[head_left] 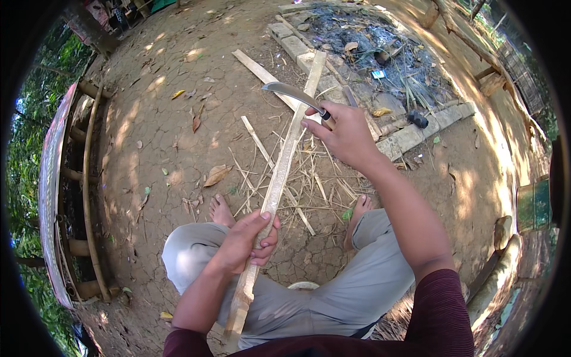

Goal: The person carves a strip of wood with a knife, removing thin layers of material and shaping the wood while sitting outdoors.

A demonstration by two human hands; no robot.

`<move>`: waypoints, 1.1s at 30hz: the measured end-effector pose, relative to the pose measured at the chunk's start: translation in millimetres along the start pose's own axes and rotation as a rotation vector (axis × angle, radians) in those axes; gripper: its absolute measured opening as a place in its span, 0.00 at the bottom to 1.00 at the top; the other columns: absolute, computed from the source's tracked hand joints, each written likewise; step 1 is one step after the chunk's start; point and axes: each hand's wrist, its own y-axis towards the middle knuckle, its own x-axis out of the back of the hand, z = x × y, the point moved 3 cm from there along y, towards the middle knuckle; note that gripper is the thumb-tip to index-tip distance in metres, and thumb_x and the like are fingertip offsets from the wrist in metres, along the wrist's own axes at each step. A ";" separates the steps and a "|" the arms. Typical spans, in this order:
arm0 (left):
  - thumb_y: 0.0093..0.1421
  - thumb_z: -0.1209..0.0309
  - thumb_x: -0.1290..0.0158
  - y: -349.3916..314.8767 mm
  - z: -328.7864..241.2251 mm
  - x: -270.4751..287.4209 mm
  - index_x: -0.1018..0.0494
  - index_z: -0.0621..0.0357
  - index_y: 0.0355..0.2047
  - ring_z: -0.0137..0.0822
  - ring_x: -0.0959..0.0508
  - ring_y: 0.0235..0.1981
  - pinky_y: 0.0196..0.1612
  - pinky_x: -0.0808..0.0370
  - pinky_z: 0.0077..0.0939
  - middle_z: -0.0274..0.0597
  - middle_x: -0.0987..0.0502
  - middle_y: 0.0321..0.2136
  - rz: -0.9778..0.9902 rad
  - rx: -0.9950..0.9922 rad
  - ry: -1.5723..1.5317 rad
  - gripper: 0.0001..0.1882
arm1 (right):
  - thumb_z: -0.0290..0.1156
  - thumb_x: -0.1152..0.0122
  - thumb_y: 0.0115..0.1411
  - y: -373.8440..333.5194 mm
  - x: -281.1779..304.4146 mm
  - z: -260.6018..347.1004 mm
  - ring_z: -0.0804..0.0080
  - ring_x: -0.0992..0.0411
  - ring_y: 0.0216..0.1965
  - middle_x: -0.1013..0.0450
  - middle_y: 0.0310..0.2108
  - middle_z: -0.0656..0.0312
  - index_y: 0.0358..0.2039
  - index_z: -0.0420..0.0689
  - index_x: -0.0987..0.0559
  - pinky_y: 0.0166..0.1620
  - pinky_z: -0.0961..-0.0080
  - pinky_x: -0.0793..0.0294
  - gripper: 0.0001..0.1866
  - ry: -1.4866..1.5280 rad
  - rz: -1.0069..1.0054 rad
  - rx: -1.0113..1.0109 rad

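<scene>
My left hand (248,243) is wrapped round the lower part of a long, pale split-wood strip (289,146), which slants up and away from my lap. In my right hand (345,132) is the short handle of a curved knife (292,92). Its blade points left and crosses over the upper part of the strip; whether the edge touches the wood I cannot tell. Another pale strip (257,66) lies on the ground behind, crossing under the upper end. Thin shavings (312,163) are scattered between my bare feet, along with a narrow stick (257,139).
A fire pit (372,44) of grey ash, edged with pale blocks (295,47), lies at the far right. A small black object (417,119) rests on its near edge. On the left stands a bamboo frame (89,196). Dry leaves (217,174) dot the cracked earth.
</scene>
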 end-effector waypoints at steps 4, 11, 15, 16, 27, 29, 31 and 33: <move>0.74 0.59 0.64 -2.5 2.0 6.0 0.35 0.56 0.41 0.21 0.45 0.12 0.12 0.47 0.16 0.32 0.40 0.20 0.000 0.014 0.017 0.14 | 0.34 0.36 0.58 2.2 -13.5 -5.4 0.56 0.26 0.25 0.25 0.23 0.51 0.33 0.39 0.19 0.32 0.62 0.29 0.10 -0.027 -0.026 0.056; 0.74 0.59 0.63 -4.5 -5.5 8.1 0.36 0.56 0.41 0.21 0.45 0.12 0.12 0.47 0.16 0.32 0.40 0.20 -0.006 0.010 0.031 0.14 | 0.34 0.39 0.61 7.9 -16.5 4.9 0.57 0.26 0.24 0.24 0.24 0.50 0.33 0.38 0.19 0.31 0.62 0.30 0.11 -0.022 -0.197 -0.063; 0.74 0.60 0.63 -3.6 -4.0 11.5 0.36 0.57 0.41 0.21 0.44 0.12 0.12 0.46 0.16 0.32 0.40 0.19 -0.029 0.011 0.010 0.14 | 0.35 0.41 0.63 23.7 6.2 -25.1 0.69 0.29 0.21 0.24 0.22 0.56 0.32 0.39 0.19 0.29 0.68 0.31 0.12 0.144 -0.401 -0.155; 0.74 0.60 0.63 -3.7 -4.4 12.5 0.36 0.57 0.41 0.21 0.44 0.12 0.12 0.46 0.16 0.32 0.40 0.19 -0.049 0.003 0.009 0.13 | 0.36 0.42 0.64 26.1 12.3 -28.3 0.72 0.30 0.21 0.25 0.21 0.58 0.32 0.39 0.19 0.28 0.70 0.32 0.12 0.154 -0.396 -0.167; 0.74 0.57 0.69 -11.5 -1.9 -26.2 0.37 0.64 0.60 0.22 0.42 0.13 0.15 0.41 0.18 0.35 0.36 0.22 -0.010 -0.028 0.179 0.26 | 0.47 0.32 0.58 19.3 30.1 -38.1 0.80 0.35 0.19 0.23 0.31 0.58 0.47 0.32 0.27 0.22 0.80 0.34 0.30 0.524 -0.312 -0.542; 0.75 0.56 0.70 -20.8 0.2 -42.5 0.39 0.65 0.62 0.23 0.40 0.14 0.17 0.38 0.19 0.36 0.34 0.23 -0.016 -0.036 0.237 0.27 | 0.40 0.31 0.59 21.2 43.9 -39.2 0.84 0.38 0.17 0.25 0.30 0.59 0.50 0.31 0.30 0.18 0.82 0.37 0.28 0.707 -0.219 -0.542; 0.75 0.56 0.71 -35.3 7.9 -52.0 0.40 0.66 0.63 0.25 0.37 0.16 0.20 0.33 0.20 0.38 0.31 0.25 -0.006 -0.022 0.262 0.28 | 0.34 0.31 0.59 17.9 53.1 -34.7 0.86 0.41 0.14 0.28 0.26 0.65 0.48 0.33 0.29 0.16 0.85 0.41 0.23 0.870 -0.154 -0.540; 0.75 0.54 0.72 -55.4 9.5 -65.6 0.41 0.68 0.63 0.28 0.30 0.23 0.31 0.27 0.25 0.42 0.28 0.31 0.036 0.004 0.338 0.30 | 0.29 0.32 0.59 8.2 64.6 -20.6 0.87 0.41 0.15 0.30 0.24 0.67 0.44 0.37 0.30 0.15 0.85 0.41 0.19 1.010 -0.055 -0.556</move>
